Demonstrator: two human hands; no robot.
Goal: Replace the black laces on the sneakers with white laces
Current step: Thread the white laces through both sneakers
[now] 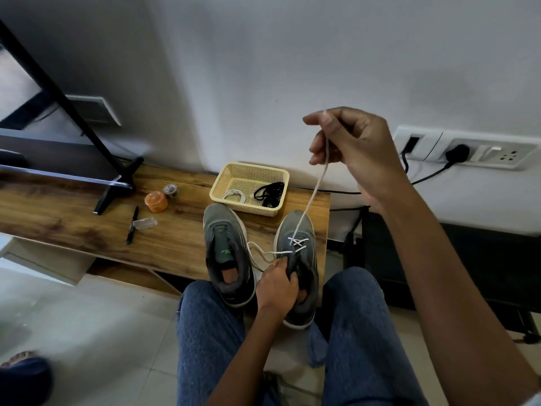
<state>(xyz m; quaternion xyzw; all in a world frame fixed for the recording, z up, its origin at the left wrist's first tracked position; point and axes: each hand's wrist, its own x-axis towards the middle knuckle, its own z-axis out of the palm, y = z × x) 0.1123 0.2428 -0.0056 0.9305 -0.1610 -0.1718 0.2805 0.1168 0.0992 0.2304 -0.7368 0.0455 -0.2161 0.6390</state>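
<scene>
Head view: your right hand [354, 150] pinches the white lace [310, 200] taut above the right sneaker [301, 259], which your left hand [276, 284] clasps. Tug harder and the free end beside that sneaker may slip out.

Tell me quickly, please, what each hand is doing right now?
Left hand: grips the right sneaker at its collar.
Right hand: fingers pinch the white lace, pulled up taut.
</scene>
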